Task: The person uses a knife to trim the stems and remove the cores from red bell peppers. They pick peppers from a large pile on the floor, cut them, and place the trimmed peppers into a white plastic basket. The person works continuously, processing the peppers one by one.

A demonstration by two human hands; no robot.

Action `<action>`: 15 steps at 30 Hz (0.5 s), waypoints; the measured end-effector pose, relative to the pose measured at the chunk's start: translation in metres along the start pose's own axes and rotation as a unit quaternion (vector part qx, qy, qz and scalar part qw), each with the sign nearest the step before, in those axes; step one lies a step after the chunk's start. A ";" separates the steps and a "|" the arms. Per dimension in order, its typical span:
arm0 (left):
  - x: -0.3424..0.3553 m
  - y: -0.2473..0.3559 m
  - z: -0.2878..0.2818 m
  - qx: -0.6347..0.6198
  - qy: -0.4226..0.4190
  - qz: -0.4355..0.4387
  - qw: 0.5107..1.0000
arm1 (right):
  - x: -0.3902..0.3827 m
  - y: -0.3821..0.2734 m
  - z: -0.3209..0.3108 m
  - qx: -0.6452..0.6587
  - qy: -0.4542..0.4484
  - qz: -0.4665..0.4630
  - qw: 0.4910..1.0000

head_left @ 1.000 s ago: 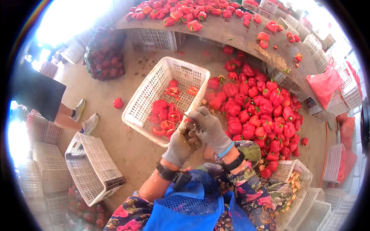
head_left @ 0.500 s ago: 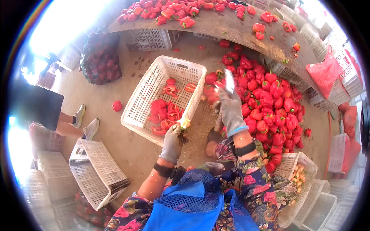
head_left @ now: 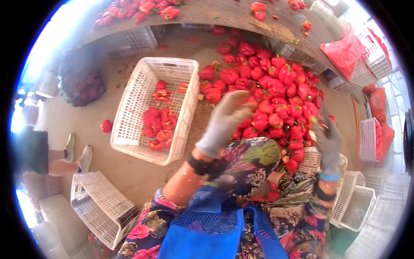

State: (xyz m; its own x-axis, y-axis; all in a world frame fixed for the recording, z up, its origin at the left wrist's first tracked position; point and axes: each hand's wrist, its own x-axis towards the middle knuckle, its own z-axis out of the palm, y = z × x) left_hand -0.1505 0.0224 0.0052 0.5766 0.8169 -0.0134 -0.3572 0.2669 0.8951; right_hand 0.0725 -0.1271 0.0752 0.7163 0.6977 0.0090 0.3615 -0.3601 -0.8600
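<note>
My left hand, in a grey glove, reaches over the near left part of a heap of red bell peppers. Its fingers look apart and are blurred, and nothing shows in its grasp. At the right edge of the heap is my right hand, also grey-gloved and smeared by motion. A yellowish-green bit, perhaps a pepper core, shows beside its fingers; no knife can be made out there. Left of the heap, a white plastic crate holds several cut red pepper pieces.
A long table with more peppers crosses the far side. A dark net sack and a loose pepper sit at the left, near a person's shoes. Another white crate lies tipped near left; stacked crates stand at the right.
My left hand has moved from the crate to the pepper heap, without the pale core it held. My right hand has swung right and nearer; the knife seen in it before no longer shows.
</note>
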 end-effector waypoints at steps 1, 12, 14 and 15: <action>0.010 -0.008 -0.018 0.058 0.022 -0.011 0.998 | 0.001 0.024 -0.042 -0.097 0.034 -0.086 0.991; 0.106 -0.298 -0.099 0.558 -0.123 -0.158 0.805 | 0.011 0.130 0.022 -0.167 -0.082 0.166 0.968; 0.118 -0.305 -0.077 0.599 -0.150 -0.167 0.769 | 0.008 0.154 0.057 -0.110 -0.094 0.180 0.973; 0.122 -0.299 -0.070 0.646 -0.154 -0.173 0.728 | 0.010 0.162 0.069 -0.085 -0.122 0.205 0.967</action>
State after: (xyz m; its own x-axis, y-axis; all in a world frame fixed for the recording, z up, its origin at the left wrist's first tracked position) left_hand -0.0249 0.0781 -0.2954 0.6766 0.6087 -0.4144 0.7217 -0.4363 0.5375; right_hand 0.0973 -0.1358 -0.0996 0.6655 0.5922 -0.4543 0.1849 -0.7205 -0.6684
